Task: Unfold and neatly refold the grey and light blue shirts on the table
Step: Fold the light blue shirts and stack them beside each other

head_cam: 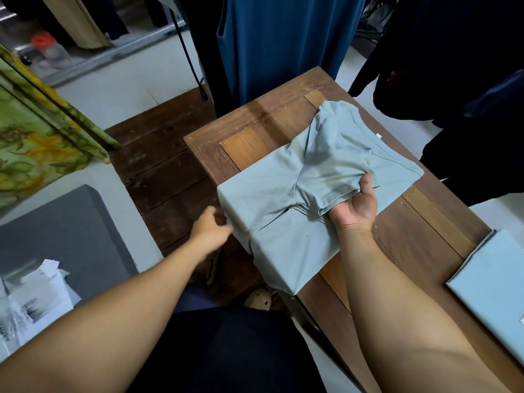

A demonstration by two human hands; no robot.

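At five o'clock, a folded light blue shirt [493, 282] lies at the wooden worktop's [431, 222] near right edge. The left hand [211, 229], blurred, touches the grey shirt's [272, 194] folded edge at nine o'clock; its grip cannot be told. The right hand [358, 201], palm up, clutches that shirt's sleeve hem. A dark blue garment [283, 43] hangs at twelve o'clock.

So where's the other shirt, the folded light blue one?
The light blue shirt lies folded flat at the right edge of the head view, on the near right part of the wooden table, beyond the right forearm and apart from the grey shirt.
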